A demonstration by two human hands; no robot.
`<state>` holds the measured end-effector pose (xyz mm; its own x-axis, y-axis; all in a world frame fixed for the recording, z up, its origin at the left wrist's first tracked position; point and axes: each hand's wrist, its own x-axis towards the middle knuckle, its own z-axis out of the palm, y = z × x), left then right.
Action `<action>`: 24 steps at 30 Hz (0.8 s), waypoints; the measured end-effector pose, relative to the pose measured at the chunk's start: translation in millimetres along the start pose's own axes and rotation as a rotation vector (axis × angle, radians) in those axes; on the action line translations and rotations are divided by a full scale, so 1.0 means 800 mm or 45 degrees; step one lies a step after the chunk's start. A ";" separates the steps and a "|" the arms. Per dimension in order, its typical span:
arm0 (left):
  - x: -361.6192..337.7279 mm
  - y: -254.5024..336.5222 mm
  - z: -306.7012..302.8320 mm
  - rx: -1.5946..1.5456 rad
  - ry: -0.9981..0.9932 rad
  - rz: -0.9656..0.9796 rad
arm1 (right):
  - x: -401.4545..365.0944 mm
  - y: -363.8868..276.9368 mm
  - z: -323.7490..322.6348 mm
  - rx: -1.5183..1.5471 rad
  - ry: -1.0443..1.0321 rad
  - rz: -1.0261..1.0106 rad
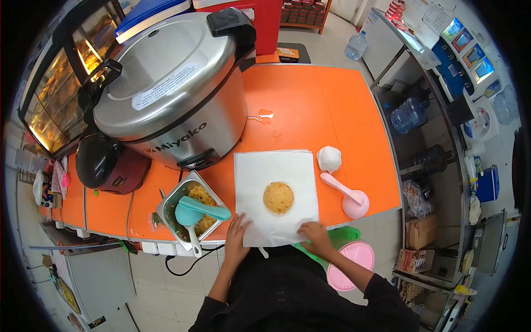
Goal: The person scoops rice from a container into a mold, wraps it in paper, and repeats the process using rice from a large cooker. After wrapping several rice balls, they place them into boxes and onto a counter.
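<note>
A white sheet of wrapping paper [254, 177] lies on the orange table, and on it sits a round dome of yellow rice [278, 197]. My left hand [238, 240] is at the near left corner of the paper, with the thumb over it and slightly blurred. The near right corner is between the fingers of my right hand [318, 239]. Left of the paper, a metal container [168, 213] holds more yellow rice, with a teal scoop [202, 210] and a pale-handled utensil [193, 240] resting in it. A pink scoop [354, 202] lies to the right.
A large Miyako rice cooker [182, 110] stands at the back left, beside a smaller dark red appliance [113, 163]. A crumpled white ball [329, 159] sits above the pink scoop. Liquid is spilled [265, 116] behind the paper. Below the table edge is a pink lid [351, 265].
</note>
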<state>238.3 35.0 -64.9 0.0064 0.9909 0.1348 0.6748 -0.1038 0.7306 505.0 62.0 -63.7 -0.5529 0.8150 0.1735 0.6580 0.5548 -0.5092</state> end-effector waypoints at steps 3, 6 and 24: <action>0.018 -0.048 -0.003 -0.295 -0.192 0.045 | 0.022 0.064 -0.016 0.599 0.093 -0.014; 0.037 -0.064 0.040 -0.727 0.019 -0.175 | 0.064 0.070 -0.017 1.005 0.243 0.644; 0.070 0.070 0.103 0.624 -0.058 0.175 | 0.278 0.094 0.024 -0.067 -0.266 -0.027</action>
<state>337.3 92.0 -71.6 0.1444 0.9747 0.1705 0.9321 -0.1918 0.3072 421.4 281.5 -79.6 -0.6570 0.7539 0.0023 0.6679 0.5836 -0.4619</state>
